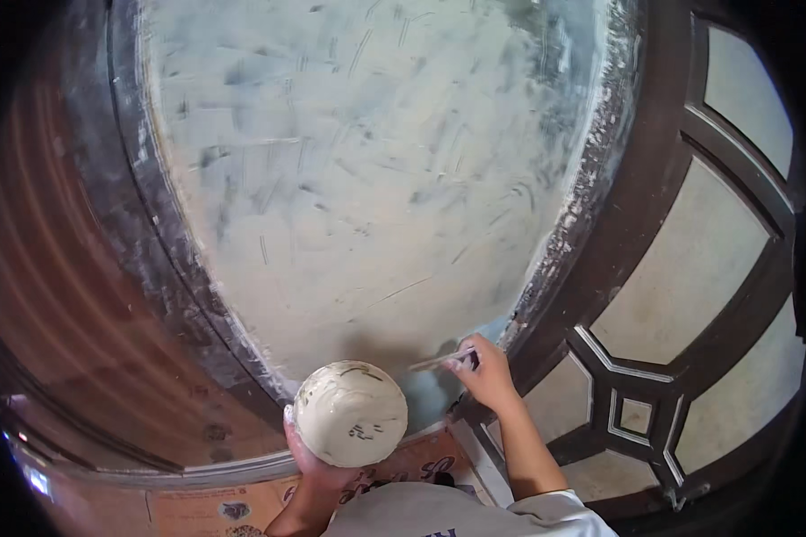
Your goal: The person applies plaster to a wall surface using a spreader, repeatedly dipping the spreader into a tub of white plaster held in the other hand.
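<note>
My left hand (pixel 310 458) is closed around the lower left side of a round container (pixel 402 403), which is held at the foot of the wall. Pale, creamy putty (pixel 336 422) coats its inside, with dark marks showing through. To the right, my right hand (pixel 489 378) grips a putty knife (pixel 434 362) seen nearly edge-on. Its blade points left, close to the lower part of the wall panel (pixel 358 206). Whether the blade touches the surface I cannot tell. Uneven pale putty covers the panel, with grey-blue patches and streaks, and a bluish area shows low down by the knife.
Dark frame strips (pixel 591 179) smeared with white border the panel. At right stands a dark wooden door (pixel 636 268) with pale panels. A glossy brown surface (pixel 54 251) lies at left. Printed orange-brown sheeting (pixel 188 510) covers the floor below.
</note>
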